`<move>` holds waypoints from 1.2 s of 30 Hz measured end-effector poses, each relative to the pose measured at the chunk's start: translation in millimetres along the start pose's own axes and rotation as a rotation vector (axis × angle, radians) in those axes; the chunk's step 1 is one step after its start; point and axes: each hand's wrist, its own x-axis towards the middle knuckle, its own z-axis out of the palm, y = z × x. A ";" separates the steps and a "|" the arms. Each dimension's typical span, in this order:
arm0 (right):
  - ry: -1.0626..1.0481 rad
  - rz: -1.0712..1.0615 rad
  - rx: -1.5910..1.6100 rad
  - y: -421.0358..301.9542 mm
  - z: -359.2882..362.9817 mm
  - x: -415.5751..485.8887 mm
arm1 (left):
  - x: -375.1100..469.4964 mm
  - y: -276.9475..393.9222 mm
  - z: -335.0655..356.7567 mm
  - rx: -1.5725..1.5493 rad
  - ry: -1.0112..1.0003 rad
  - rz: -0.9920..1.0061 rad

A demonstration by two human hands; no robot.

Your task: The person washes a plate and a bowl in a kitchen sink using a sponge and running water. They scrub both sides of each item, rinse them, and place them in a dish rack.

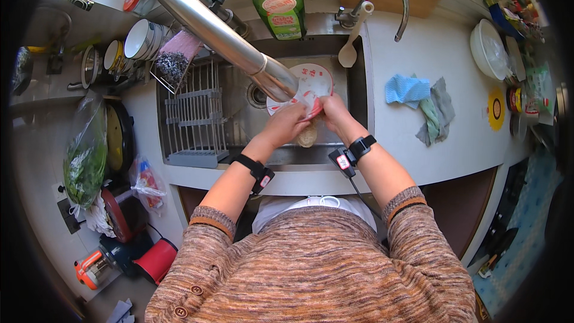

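Over the steel sink [287,154], my left hand [287,123] and my right hand [334,112] both grip the near rim of a white bowl or plate with red markings [314,76]. The dish is tilted below the end of a thick steel faucet [278,78], which covers part of it. Another white and red dish surface [274,106] shows to the left of it; whether it is a separate piece I cannot tell. A tan loofah-like scrubber [307,137] lies just beneath my hands. Black straps with small devices are on both wrists.
A metal dish rack [195,116] stands in the sink's left part. Behind are a green detergent bottle [280,6], a thin curved tap [403,9] and a light spoon [349,51]. Cloths [408,91] lie on the right counter; stacked bowls [141,40] stand at left.
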 end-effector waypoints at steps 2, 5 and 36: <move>0.016 0.023 0.137 6.1 -6.9 -2.8 | -12.2 -12.4 2.4 0.000 0.219 0.009; 0.009 0.041 0.121 15.1 -17.0 -7.2 | -20.6 -20.8 9.8 -0.402 0.389 -0.552; -0.031 -0.066 -0.715 32.0 -39.2 -5.6 | -50.2 -19.6 -12.0 -1.472 0.402 -0.779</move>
